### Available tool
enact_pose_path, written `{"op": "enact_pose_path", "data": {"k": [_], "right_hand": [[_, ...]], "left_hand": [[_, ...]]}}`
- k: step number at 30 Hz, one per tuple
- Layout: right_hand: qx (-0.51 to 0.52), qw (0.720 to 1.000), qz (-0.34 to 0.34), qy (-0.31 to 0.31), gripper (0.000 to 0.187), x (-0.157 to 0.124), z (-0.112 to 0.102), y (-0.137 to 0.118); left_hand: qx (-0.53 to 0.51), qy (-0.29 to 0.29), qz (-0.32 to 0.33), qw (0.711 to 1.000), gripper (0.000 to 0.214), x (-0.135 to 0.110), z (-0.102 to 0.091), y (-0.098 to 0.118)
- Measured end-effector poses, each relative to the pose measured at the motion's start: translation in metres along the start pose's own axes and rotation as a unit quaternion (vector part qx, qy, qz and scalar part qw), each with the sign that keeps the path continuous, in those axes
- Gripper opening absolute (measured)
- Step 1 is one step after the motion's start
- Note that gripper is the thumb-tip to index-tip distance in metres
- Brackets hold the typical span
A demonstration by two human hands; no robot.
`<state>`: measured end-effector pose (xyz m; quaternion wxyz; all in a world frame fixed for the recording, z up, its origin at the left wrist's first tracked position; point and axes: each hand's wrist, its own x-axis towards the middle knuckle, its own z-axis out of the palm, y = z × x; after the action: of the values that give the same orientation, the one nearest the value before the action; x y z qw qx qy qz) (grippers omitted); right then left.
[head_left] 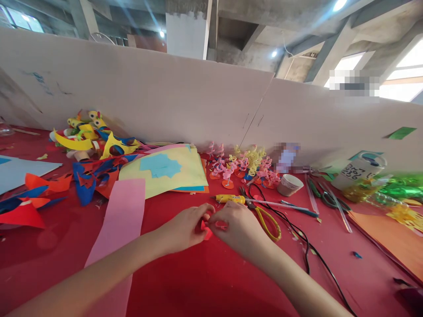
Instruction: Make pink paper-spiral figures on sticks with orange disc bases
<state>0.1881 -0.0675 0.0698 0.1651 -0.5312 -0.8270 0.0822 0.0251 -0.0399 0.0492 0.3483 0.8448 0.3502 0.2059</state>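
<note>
My left hand [189, 225] is closed, its fingertips pinching a small red paper piece [207, 234] above the red table. Close against it, my right hand [243, 225] is also closed, with a small pink paper curl [221, 225] at its fingertips. The fingers hide most of both bits of paper, and I cannot tell whether they are joined. Just beyond my hands lie a yellow glue gun [229, 198] and pliers with yellow handles [268, 224]. Several pink and yellow curled-paper figures [228, 169] on round bases stand farther back.
Stacked paper sheets [158, 182] and a long pink strip [122, 220] lie to the left, near yellow paper-tube figures [86, 132]. A paper cup [290, 184], scissors [330, 198], a black cable [306, 246] and orange sheets [390, 237] are on the right. A white partition [148, 92] stands behind.
</note>
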Motion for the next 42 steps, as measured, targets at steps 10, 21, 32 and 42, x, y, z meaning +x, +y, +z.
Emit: {"op": "enact_pose_path", "data": {"k": [10,21,32,42], "right_hand": [[0.269,0.96,0.064,-0.04,0.02,0.003,-0.004,0.015],[0.344,0.926,0.07,-0.139,0.02,0.009,0.004,0.04],[0.304,0.952,0.02,-0.02,0.012,0.015,0.016,0.042],[0.388,0.921,0.022,-0.017,0.014,0.016,0.024,0.047]], "left_hand": [[-0.044,0.006,-0.028,0.999,0.066,-0.001,0.006,-0.005],[-0.294,-0.046,-0.11,0.948,0.06,0.004,0.001,-0.02],[-0.396,-0.026,-0.206,0.894,0.051,0.006,-0.007,-0.024],[-0.399,0.019,-0.251,0.882,0.024,0.007,-0.008,-0.019]]}}
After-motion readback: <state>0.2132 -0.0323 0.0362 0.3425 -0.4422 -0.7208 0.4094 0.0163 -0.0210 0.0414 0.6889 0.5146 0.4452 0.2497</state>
